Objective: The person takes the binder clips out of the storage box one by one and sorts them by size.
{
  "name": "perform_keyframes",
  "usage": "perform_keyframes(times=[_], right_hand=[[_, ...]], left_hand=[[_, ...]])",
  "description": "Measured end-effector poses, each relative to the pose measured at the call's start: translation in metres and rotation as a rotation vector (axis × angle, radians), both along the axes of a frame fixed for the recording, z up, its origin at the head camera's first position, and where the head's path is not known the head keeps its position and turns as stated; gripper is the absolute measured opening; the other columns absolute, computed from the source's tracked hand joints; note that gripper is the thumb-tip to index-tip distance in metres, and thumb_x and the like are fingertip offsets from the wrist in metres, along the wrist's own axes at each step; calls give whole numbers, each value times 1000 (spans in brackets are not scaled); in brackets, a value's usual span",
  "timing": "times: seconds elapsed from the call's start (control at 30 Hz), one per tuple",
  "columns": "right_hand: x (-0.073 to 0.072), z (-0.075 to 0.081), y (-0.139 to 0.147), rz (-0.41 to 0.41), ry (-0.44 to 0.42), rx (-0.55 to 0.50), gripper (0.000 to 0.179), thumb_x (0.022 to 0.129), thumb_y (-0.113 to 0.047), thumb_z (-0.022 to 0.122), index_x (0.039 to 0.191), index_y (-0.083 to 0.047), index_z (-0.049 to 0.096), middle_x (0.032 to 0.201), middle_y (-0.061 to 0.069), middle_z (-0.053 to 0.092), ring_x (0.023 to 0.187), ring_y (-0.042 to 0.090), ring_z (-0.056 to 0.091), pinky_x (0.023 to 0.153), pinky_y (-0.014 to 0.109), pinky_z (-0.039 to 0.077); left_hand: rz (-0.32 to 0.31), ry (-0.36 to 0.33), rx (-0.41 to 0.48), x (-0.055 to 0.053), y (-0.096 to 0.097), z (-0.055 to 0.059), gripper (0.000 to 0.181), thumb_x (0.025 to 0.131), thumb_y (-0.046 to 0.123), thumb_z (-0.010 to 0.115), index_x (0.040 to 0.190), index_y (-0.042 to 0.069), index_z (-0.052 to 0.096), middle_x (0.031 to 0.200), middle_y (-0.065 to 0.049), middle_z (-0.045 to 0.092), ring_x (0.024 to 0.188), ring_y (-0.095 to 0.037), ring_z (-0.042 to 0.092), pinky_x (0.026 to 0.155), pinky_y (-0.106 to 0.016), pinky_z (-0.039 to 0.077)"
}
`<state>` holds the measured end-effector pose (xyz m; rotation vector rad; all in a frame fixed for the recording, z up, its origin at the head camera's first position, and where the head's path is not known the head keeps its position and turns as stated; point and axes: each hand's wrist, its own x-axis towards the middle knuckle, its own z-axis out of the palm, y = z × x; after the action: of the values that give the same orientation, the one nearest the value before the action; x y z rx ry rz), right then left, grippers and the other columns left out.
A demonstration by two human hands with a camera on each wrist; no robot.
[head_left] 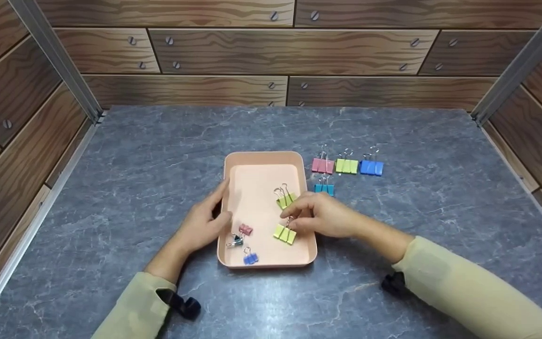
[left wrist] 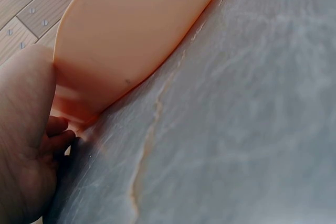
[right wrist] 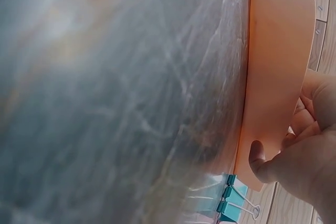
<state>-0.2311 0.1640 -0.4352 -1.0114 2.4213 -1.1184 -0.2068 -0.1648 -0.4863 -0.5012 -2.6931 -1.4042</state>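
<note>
A shallow peach tray (head_left: 267, 157) lies in front of me on the table. My left hand (head_left: 203, 225) grips its left wall, thumb over the rim and fingers along the outside. Reaching over the right rim, my right hand (head_left: 325, 215) pinches the wire handle of a yellow-green binder clip (head_left: 284, 234) inside the tray. Another yellow-green binder clip (head_left: 286, 201) lies just beyond, partly behind the right fingers. Toward the tray's near left are a small pink binder clip (head_left: 246, 229), a dark teal one (head_left: 238, 240) and a blue one (head_left: 251, 258).
Right of the tray stand a pink binder clip (head_left: 322, 165), a yellow-green clip (head_left: 346, 166) and a blue clip (head_left: 371, 168) in a row. A teal clip (head_left: 324, 189) sits nearer, close to the tray's right wall. Wood-patterned panels (head_left: 271, 52) enclose the marbled table (head_left: 158, 141).
</note>
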Motion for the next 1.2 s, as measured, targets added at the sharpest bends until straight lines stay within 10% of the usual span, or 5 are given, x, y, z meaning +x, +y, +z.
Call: perform_keyframes(times=[0.6,1.2], right_hand=[[-2,6,-2,-36,-74,-37,22,96,-12,77,118,-8,81,91,-6,78,70,8,63,58,19,49],[-16,59,27,-154,50,-144,23,97,-10,77,120,-7,81,108,3,79,110,20,69,96,30,57]], left_hand=[[0,-37,-11,1,0,3,80,96,21,62,169,23,30,164,-16,43,150,-31,42,125,-44,32],[-1,-16,9,1,0,1,80,96,19,63,169,18,31,164,-19,42,151,-34,41,126,-46,31]])
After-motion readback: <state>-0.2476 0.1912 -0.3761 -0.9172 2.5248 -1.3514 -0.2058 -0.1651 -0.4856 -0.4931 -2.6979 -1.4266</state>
